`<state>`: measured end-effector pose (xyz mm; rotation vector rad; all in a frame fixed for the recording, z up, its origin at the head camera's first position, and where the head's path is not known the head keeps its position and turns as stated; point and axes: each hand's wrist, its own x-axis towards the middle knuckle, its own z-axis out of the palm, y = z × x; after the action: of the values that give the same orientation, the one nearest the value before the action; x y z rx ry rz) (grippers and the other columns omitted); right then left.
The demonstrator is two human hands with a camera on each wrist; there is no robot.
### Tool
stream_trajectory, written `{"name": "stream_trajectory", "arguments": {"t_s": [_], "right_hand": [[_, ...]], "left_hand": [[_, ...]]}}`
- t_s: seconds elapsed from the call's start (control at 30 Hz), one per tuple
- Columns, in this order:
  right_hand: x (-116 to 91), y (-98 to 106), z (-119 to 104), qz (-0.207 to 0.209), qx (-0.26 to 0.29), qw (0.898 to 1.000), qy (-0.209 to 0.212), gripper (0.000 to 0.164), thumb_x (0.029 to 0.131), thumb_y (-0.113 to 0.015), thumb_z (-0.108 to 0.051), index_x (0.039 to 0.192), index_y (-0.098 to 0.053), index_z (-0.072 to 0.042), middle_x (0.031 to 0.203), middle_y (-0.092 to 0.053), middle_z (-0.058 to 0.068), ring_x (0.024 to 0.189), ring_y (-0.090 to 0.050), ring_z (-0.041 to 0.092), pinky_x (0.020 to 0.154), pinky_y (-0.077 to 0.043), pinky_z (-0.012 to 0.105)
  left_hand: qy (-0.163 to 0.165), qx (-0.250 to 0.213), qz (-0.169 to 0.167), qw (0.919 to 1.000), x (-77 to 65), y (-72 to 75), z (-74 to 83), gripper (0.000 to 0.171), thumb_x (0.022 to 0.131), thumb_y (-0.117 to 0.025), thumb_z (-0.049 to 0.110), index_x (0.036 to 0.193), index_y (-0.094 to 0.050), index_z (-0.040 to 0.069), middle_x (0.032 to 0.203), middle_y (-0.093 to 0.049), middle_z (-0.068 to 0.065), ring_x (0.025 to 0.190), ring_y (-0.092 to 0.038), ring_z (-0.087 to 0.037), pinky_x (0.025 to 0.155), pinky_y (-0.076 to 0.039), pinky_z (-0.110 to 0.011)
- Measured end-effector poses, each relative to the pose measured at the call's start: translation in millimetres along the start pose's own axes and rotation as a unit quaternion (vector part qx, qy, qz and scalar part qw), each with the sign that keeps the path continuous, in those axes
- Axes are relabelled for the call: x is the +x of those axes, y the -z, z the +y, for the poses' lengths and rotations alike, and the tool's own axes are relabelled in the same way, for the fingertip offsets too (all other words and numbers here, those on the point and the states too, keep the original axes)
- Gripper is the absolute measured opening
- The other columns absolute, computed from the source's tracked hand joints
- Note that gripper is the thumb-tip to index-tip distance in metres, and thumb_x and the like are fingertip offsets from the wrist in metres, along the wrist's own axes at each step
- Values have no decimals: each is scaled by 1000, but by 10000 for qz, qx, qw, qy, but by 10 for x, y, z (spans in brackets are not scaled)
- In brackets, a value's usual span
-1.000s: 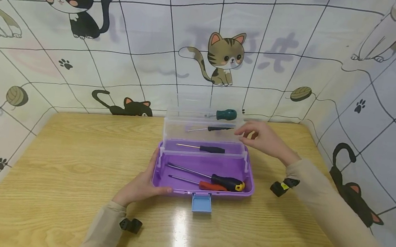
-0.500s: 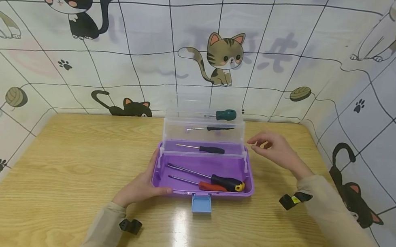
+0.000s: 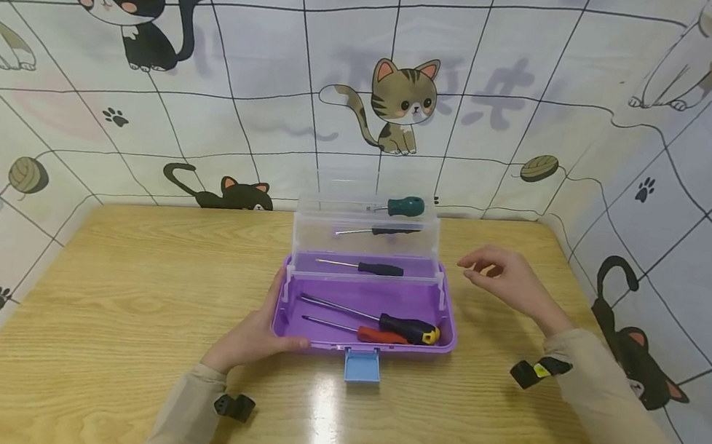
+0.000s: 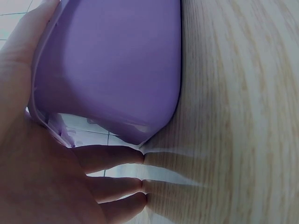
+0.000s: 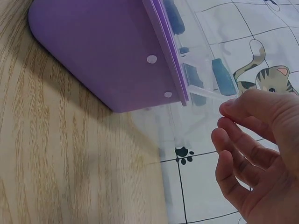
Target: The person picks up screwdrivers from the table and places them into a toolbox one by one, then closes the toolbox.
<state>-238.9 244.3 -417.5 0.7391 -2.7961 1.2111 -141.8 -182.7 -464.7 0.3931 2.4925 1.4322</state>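
A purple toolbox point(image 3: 454, 321) with its clear plastic upper part point(image 3: 363, 241) raised at the back stands on the table. In it lie a black-and-yellow screwdriver point(image 3: 408, 328) and a red-handled screwdriver point(image 3: 382, 336). Through the clear plastic show a black-handled screwdriver point(image 3: 380, 269), a thinner black one point(image 3: 394, 231) and a green-handled one point(image 3: 405, 206). My left hand point(image 3: 257, 339) holds the front left corner, thumb along the front, fingers down the left side. To the right of the box, my right hand point(image 3: 508, 276) hovers apart from it, fingers loosely curled around nothing.
A blue latch point(image 3: 362, 366) hangs down at the toolbox front. The wooden table point(image 3: 154, 316) extends to both sides, and a cat-printed cloth wall point(image 3: 266, 80) rises behind it and at the sides.
My right hand has drawn away from the clear plastic, moving right and slightly toward me. My left hand and the toolbox have stayed in place.
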Motion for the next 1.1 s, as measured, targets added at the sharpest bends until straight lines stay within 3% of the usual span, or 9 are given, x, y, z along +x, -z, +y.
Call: {"name": "stream_trajectory", "arguments": {"t_s": [0.1, 0.27, 0.33, 0.57, 1.1], "right_hand": [[-20, 14, 19, 51, -18, 10000, -18, 15, 92, -66, -10, 105, -72, -6, 102, -68, 4, 85, -58, 14, 71, -49, 26], [-68, 44, 57, 129, 42, 9999, -43, 16, 92, -65, -10, 106, -72, -4, 103, -68, 11, 84, -58, 14, 71, -49, 24], [-91, 58, 72, 160, 49, 9998, -64, 16, 93, -65, -10, 106, -72, -4, 103, -68, 13, 84, -57, 13, 71, -48, 22], [-173, 104, 114, 289, 38, 9995, -94, 16, 92, -66, -9, 107, -72, -5, 102, -67, 12, 84, -57, 11, 70, -48, 21], [-331, 183, 280, 562, -7, 9982, -215, 17, 93, -65, -9, 106, -71, -1, 105, -67, 13, 86, -56, 3, 69, -48, 18]], "left_hand": [[4, -17, 13, 10000, -8, 0, 25, 126, 76, -84, 24, 154, 15, 17, 156, -12, -25, 135, -30, -45, 109, -23, -57], [81, -92, -46, 9999, -81, 45, 319, 120, 78, -82, 15, 153, 12, 4, 154, -12, -31, 134, -29, -49, 108, -23, -59], [97, -104, -66, 9999, -93, 54, 367, 120, 78, -82, 15, 152, 11, 2, 153, -12, -33, 133, -30, -50, 108, -24, -59], [91, 39, -1, 10000, -14, 2, 22, 126, 76, -84, 26, 154, 15, 17, 154, -17, -27, 130, -38, -45, 107, -28, -57], [-90, -84, 15, 9999, -1, 0, 13, 127, 76, -84, 24, 154, 15, 18, 157, -12, -24, 134, -32, -44, 108, -25, -57]]}}
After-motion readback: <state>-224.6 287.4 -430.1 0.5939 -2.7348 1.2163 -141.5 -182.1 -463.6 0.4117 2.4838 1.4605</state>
